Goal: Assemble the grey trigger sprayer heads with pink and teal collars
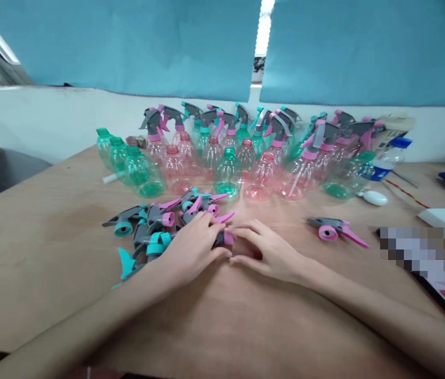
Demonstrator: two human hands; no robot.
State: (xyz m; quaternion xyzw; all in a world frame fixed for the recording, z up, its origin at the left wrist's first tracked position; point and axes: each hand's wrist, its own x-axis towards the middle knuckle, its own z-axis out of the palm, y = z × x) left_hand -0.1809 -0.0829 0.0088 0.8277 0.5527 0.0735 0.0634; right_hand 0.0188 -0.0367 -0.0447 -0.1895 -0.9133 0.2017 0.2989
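In our left hand [194, 242], the fingers are wrapped round a spray head [228, 238] just above the middle of the worktop [190, 326], hiding most of it except the pink collar. We cannot tell whether the curved fingers of our right hand [273, 250] grip it too. Our left hand partly covers the pile of spray heads [168, 219], and the far bottles [228, 176] overlap.

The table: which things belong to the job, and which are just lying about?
Likely the job:
pink-collared dark plastic spray head, at the left hand
loose grey plastic spray heads
clear green plastic bottles
clear pink plastic bottles

Probably lying about:
blue-capped clear plastic bottle
white oval object
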